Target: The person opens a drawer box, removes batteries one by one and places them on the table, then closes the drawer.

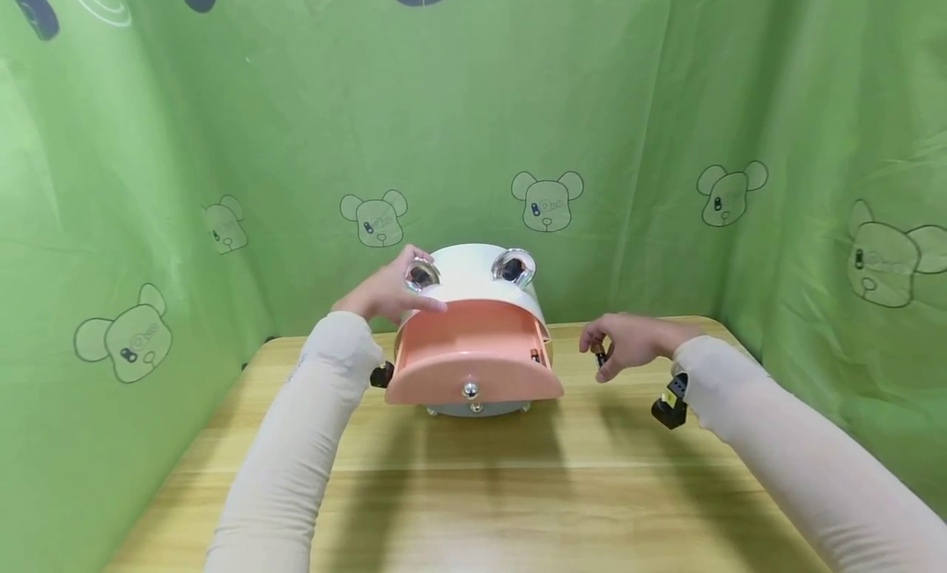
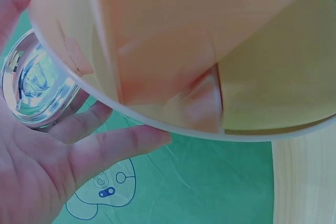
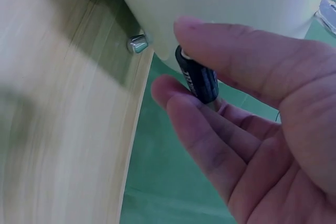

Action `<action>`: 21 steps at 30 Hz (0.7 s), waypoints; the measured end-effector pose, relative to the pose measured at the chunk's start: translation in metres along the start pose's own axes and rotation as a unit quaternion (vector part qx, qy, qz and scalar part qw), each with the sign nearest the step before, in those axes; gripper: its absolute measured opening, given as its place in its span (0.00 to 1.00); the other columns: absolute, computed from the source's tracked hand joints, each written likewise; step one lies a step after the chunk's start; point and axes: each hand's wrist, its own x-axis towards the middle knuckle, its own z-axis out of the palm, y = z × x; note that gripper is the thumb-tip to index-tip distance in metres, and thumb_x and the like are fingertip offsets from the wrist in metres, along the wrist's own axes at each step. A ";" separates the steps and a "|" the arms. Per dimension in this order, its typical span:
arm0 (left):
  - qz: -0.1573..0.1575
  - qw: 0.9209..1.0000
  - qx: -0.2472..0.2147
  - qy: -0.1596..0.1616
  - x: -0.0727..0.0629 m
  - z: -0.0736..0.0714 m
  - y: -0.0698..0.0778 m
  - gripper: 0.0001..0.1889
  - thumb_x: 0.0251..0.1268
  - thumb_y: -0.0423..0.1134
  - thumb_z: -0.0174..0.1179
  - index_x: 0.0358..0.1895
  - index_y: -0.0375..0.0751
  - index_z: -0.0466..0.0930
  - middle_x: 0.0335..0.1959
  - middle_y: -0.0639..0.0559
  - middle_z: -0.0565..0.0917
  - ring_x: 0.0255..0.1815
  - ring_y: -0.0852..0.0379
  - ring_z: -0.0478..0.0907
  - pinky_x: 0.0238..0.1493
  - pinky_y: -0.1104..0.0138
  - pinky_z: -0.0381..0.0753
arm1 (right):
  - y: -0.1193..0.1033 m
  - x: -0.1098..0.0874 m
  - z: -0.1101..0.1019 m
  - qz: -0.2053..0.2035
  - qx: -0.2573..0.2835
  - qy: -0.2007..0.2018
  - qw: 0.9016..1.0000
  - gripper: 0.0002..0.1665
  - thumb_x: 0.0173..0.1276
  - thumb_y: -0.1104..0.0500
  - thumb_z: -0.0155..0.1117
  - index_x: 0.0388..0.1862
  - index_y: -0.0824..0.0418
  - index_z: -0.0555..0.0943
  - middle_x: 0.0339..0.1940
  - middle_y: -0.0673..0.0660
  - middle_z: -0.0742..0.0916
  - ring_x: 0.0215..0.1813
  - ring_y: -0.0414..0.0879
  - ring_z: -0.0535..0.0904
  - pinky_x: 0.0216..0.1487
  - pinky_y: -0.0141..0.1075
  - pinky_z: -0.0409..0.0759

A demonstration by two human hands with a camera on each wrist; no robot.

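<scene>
A white frog-shaped drawer box (image 1: 469,269) stands on the table, its pink drawer (image 1: 473,377) pulled out toward me. My left hand (image 1: 388,289) holds the box at its upper left, fingers behind the round silver eye (image 2: 39,80) and thumb along the front rim. To the right of the box, my right hand (image 1: 629,341) pinches a small black battery (image 3: 198,77) between thumb and fingertips, above the tabletop. A second small dark battery-like piece (image 1: 536,356) lies at the right inside the drawer. Most of the drawer's floor is hidden by its front.
The wooden table (image 1: 473,491) reaches out to both sides and in front of the box. Behind and beside it hangs a green curtain (image 1: 459,129) with bear prints. Small silver feet (image 3: 137,44) hold the box up, and a silver knob (image 1: 470,390) sits on the drawer front.
</scene>
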 end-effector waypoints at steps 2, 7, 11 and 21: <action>0.001 1.000 -0.001 0.001 0.000 0.000 0.000 0.47 0.43 0.47 0.78 0.66 0.56 0.56 0.63 0.41 0.67 0.52 0.41 0.74 0.32 0.58 0.86 | 0.002 -0.001 0.002 -0.001 0.003 0.002 1.000 0.27 0.53 0.57 0.77 0.50 0.63 0.78 0.42 0.54 0.80 0.46 0.51 0.76 0.50 0.48 0.78; 0.000 1.000 0.001 0.000 -0.001 0.002 -0.001 0.47 0.43 0.47 0.78 0.65 0.56 0.56 0.62 0.40 0.68 0.51 0.41 0.74 0.32 0.57 0.86 | 0.009 -0.002 0.006 0.009 0.011 -0.002 1.000 0.27 0.53 0.57 0.77 0.49 0.62 0.78 0.43 0.55 0.79 0.44 0.49 0.76 0.49 0.47 0.79; 0.001 1.000 0.005 0.001 -0.002 0.001 0.000 0.47 0.43 0.48 0.78 0.66 0.56 0.56 0.62 0.40 0.68 0.51 0.41 0.74 0.33 0.57 0.86 | 0.011 -0.001 0.007 0.008 0.016 -0.002 1.000 0.27 0.53 0.57 0.78 0.49 0.63 0.78 0.42 0.56 0.79 0.43 0.49 0.77 0.47 0.45 0.79; -0.002 1.000 0.007 0.001 -0.003 0.000 0.001 0.47 0.44 0.48 0.78 0.66 0.57 0.56 0.63 0.40 0.68 0.51 0.41 0.74 0.34 0.57 0.86 | 0.012 -0.003 0.011 0.012 0.020 -0.002 1.000 0.26 0.53 0.57 0.78 0.48 0.63 0.77 0.41 0.55 0.79 0.44 0.49 0.75 0.44 0.42 0.78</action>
